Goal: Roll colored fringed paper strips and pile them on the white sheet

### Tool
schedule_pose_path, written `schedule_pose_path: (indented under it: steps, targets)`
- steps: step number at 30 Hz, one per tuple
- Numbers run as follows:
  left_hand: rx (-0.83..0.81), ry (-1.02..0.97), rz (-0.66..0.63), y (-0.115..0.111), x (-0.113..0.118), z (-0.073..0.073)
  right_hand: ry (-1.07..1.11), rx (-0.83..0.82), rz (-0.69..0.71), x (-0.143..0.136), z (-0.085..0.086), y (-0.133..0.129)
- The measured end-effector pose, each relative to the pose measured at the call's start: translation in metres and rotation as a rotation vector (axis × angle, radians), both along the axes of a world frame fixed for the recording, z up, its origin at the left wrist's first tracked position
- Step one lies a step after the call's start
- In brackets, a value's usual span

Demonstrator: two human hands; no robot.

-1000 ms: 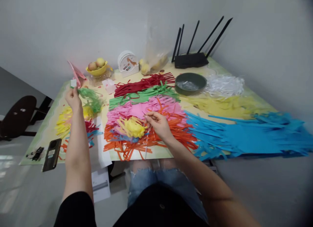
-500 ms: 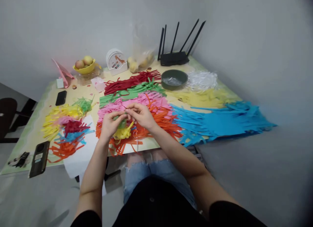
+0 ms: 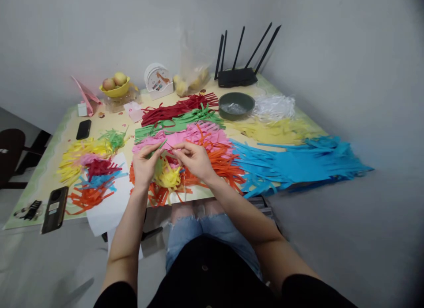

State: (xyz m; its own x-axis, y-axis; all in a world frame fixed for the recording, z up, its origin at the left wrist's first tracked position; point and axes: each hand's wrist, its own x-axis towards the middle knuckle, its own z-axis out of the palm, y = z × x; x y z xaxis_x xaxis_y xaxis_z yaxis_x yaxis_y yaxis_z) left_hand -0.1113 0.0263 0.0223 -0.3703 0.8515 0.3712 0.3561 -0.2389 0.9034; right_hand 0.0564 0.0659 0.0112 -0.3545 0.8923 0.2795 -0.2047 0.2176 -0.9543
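Left hand (image 3: 145,166) holds a green strip (image 3: 162,144), right hand (image 3: 194,161) a thin red strand (image 3: 169,145), both grips narrow; the yellow bundle (image 3: 168,174) shows between them, over orange fringe (image 3: 222,169) at the near side of the counter (image 3: 204,192)

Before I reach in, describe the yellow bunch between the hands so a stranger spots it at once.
On the table, find the wide pink pile near the middle. Just on its near side, between the left hand and right hand, is a small yellow bunch. Unlike the yellow pile at left or pale yellow spread at right, it borders orange strips.
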Motion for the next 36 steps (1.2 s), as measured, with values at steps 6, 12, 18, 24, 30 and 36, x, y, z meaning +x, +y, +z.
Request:
schedule_pose_path:
  steps: [6, 12, 18, 24, 30, 36]
  targets:
    - [0.162, 0.248, 0.099, -0.007, 0.009, 0.004, -0.006, -0.040, 0.020, -0.004, -0.002, -0.005]
    - [0.210, 0.383, 0.138, -0.010, 0.009, 0.001, 0.010, -0.081, 0.069, -0.003, 0.001, -0.005]
    - [0.266, 0.578, 0.200, -0.011, 0.004, 0.000, 0.037, -0.161, 0.149, -0.002, 0.005, -0.004]
    - [0.238, 0.552, 0.181, -0.013, 0.005, 0.003, 0.062, -0.166, 0.157, -0.003, 0.004, -0.003]
    - [0.238, 0.653, 0.188, -0.012, 0.005, 0.000, 0.105, -0.260, 0.233, -0.003, 0.003, 0.002]
    - [0.297, 0.870, 0.097, -0.017, 0.006, -0.006, 0.158, -0.365, 0.364, -0.002, -0.001, 0.008]
